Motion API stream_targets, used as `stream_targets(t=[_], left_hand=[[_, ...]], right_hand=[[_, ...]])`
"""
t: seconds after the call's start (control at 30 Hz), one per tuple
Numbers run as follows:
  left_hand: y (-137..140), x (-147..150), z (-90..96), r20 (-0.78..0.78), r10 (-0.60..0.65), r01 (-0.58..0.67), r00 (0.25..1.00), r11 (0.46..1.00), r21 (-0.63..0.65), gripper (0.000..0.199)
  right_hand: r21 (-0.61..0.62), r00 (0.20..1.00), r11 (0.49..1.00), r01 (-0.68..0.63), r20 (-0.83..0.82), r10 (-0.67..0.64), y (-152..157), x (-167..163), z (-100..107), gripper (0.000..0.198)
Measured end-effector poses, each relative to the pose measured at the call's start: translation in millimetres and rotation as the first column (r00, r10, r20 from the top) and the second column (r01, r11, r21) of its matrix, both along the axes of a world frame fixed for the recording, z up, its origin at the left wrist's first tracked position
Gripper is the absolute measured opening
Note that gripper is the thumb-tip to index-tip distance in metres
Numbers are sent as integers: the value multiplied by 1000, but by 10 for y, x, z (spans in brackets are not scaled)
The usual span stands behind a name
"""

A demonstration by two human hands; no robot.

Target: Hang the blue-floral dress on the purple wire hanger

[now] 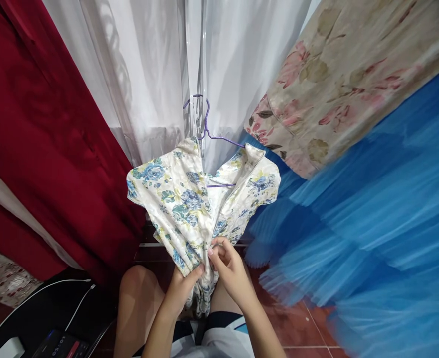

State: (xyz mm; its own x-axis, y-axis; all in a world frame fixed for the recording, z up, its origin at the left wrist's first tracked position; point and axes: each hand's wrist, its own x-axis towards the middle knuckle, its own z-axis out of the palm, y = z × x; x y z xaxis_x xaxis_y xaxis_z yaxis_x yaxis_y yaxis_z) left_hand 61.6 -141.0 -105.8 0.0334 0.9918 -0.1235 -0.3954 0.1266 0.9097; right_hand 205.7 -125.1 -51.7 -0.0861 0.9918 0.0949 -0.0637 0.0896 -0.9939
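A white dress with blue, green and yellow flowers (182, 194) hangs in front of me on a purple wire hanger (207, 117). Its neckline and front opening are spread apart, with the hanger's lower bar showing inside. My left hand (185, 288) grips the dress fabric low on the left side, thumb on top. At the lower end of the opening, my right hand (227, 261) pinches the edge between thumb and fingers. Whether a zipper pull or a button lies in that pinch is too small to make out. Lower down, the fabric bunches between my knees.
White curtains (152, 64) hang behind, with clear straps holding the hanger. Red cloth (55, 149) hangs at left; a beige floral garment (316, 94) and blue tulle (354, 223) hang at right. A black round surface (44, 308) at lower left bears a phone (60, 344) and white cable (79, 308).
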Motion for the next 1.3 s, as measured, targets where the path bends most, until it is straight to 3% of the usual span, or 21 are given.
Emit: stream_targets(t=[0.17,0.27,0.33,0.4,0.43,0.5,0.6,0.7,0.8,0.9,1.07,1.13,1.23,1.3], left_hand=[[11,7,-7,33,62,-59,998,996,-65,65],[51,-10,-31,-121,216,-216,969,976,11,59],[67,-7,-50,-271,468,-438,841,883,167,59],[66,25,-42,-375,659,-545,652,751,373,56],[63,54,-25,-414,678,-506,607,732,457,51],[61,131,31,-514,568,-278,643,798,534,36],[80,248,115,-617,278,42,736,891,452,19],[101,303,157,-635,212,66,743,921,384,10],[98,304,190,-682,211,111,700,912,396,11],[81,290,257,-781,198,203,592,902,382,11],[18,295,441,-936,189,304,298,910,281,15],[-18,319,484,-963,181,357,198,902,243,21],[-27,343,458,-969,182,398,170,886,236,28],[31,318,420,-954,156,398,256,883,251,22]], right_hand=[[-6,979,998,-67,194,67,0,63,2,41],[-47,978,993,-110,172,117,24,143,-11,45],[-84,982,990,-115,142,126,41,215,-20,42],[-114,986,988,-100,122,114,48,269,-21,39],[-123,987,987,-100,112,114,44,280,-16,37],[-123,988,985,-119,78,130,20,256,-1,35],[-137,989,979,-150,-1,151,-39,140,21,30],[-158,993,981,-115,-41,110,-66,47,40,28],[-144,998,989,-33,-51,26,40,64,149,26],[-74,1000,997,11,-24,-13,330,131,461,22],[140,1000,990,-29,9,28,997,99,1317,22],[234,1000,972,13,1,-14,1182,42,1626,19],[302,998,951,65,-19,-62,1273,-24,1881,19],[329,999,944,42,2,-45,1231,-38,1888,19]])
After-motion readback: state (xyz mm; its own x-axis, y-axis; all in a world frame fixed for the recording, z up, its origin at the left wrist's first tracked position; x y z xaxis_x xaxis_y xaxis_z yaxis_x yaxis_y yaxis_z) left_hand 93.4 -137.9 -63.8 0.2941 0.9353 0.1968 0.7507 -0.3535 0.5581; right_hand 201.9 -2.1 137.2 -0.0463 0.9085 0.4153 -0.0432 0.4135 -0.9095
